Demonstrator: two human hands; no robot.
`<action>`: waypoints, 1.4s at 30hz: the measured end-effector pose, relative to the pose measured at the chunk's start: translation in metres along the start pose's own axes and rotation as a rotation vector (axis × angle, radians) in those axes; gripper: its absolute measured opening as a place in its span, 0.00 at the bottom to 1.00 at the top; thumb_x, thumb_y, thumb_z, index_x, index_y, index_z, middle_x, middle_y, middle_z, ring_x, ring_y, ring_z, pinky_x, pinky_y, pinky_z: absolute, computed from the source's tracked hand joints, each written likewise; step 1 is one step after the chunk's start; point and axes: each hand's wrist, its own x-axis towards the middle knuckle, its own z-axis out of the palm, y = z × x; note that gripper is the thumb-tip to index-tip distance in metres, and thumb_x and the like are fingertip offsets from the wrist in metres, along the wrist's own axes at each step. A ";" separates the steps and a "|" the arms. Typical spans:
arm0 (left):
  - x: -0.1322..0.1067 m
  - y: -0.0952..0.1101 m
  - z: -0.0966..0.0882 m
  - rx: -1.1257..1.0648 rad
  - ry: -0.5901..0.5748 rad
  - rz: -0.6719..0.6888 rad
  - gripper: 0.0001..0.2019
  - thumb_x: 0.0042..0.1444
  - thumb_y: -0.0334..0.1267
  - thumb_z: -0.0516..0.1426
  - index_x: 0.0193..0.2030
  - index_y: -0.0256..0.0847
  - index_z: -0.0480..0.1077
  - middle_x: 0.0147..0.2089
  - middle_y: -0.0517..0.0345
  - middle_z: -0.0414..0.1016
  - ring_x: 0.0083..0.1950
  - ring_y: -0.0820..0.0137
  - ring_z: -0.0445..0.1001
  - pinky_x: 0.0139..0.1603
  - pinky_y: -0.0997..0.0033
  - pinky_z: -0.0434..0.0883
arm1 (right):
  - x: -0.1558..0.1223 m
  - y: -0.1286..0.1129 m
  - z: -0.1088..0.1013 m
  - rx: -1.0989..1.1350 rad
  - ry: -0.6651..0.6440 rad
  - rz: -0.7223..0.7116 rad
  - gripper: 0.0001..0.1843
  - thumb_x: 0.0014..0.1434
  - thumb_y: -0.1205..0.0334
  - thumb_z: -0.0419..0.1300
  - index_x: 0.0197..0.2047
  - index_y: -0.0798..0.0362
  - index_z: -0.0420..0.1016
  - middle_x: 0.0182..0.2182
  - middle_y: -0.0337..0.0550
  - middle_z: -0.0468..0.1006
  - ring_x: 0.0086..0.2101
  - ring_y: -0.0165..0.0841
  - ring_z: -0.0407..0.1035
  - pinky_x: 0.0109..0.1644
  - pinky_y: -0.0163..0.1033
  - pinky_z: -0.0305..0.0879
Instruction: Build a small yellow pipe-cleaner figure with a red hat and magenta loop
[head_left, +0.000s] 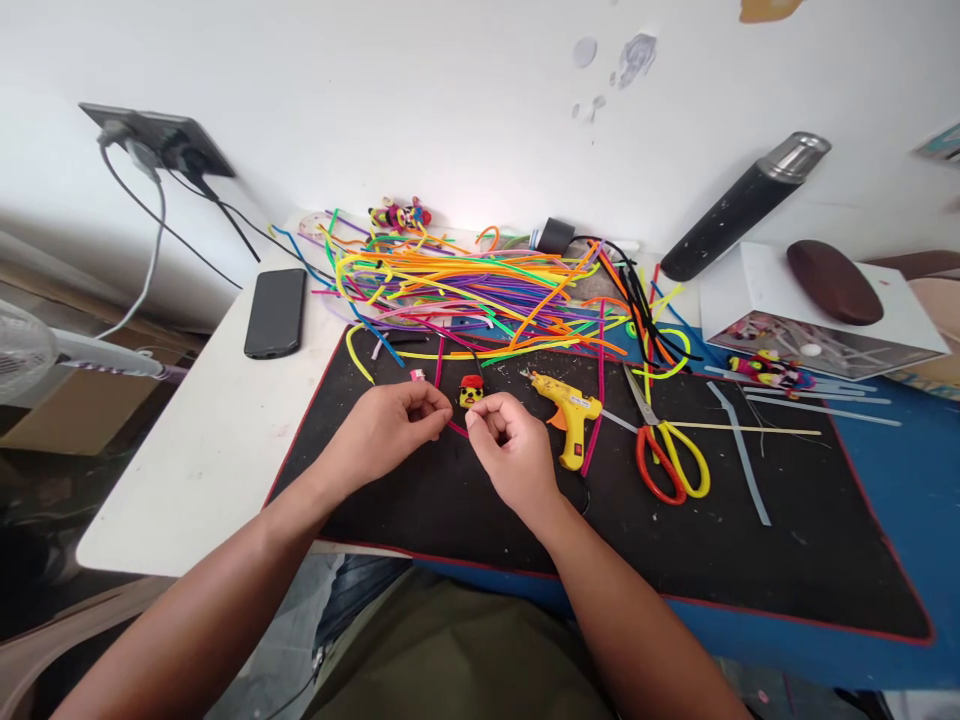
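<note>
My left hand (397, 425) is closed in a pinch over the black mat (442, 510). Facing it, my right hand (514, 445) is pinched too, a small gap away. A short stretch of magenta pipe cleaner (457, 430) shows between the two sets of fingertips; its ends are hidden by the fingers. Just beyond my right fingertips sits a small yellow figure head with a red top (471, 392). A small pink-and-white piece (417, 375) lies behind my left hand. To the right of my right hand rests a yellow glue gun (574, 415), its nozzle pointing left.
Scissors with red and yellow handles (671, 460) lie on the mat, near a thin wooden stick (750, 429) and clear glue sticks (739, 450). Many coloured pipe cleaners (480, 290) spread along the back. A phone (275, 313) is at left; a black flask (742, 210) leans at right.
</note>
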 end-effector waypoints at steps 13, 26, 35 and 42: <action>0.021 0.011 0.003 0.313 0.064 -0.039 0.10 0.59 0.43 0.60 0.36 0.43 0.81 0.31 0.58 0.83 0.30 0.65 0.77 0.31 0.69 0.64 | -0.009 -0.003 0.003 -0.085 -0.091 -0.107 0.06 0.67 0.60 0.61 0.36 0.48 0.75 0.19 0.28 0.64 0.19 0.27 0.60 0.28 0.34 0.57; 0.026 0.017 0.006 0.381 -0.001 -0.087 0.13 0.62 0.46 0.57 0.37 0.42 0.80 0.35 0.56 0.85 0.35 0.62 0.80 0.35 0.67 0.65 | -0.013 -0.006 0.004 -0.122 -0.120 -0.214 0.06 0.66 0.62 0.60 0.36 0.50 0.77 0.19 0.28 0.66 0.18 0.26 0.60 0.26 0.32 0.55; 0.027 0.014 0.007 0.373 0.005 -0.084 0.14 0.60 0.46 0.57 0.38 0.42 0.81 0.35 0.55 0.85 0.34 0.63 0.78 0.34 0.67 0.64 | -0.014 -0.005 0.003 -0.135 -0.125 -0.245 0.06 0.66 0.63 0.60 0.38 0.51 0.77 0.19 0.29 0.67 0.18 0.26 0.60 0.27 0.32 0.56; 0.026 0.012 0.006 0.287 0.017 -0.060 0.15 0.60 0.49 0.58 0.38 0.41 0.81 0.30 0.57 0.81 0.31 0.65 0.75 0.31 0.69 0.63 | -0.014 -0.006 0.003 -0.117 -0.128 -0.232 0.05 0.67 0.63 0.60 0.38 0.51 0.77 0.19 0.29 0.66 0.19 0.26 0.60 0.27 0.33 0.56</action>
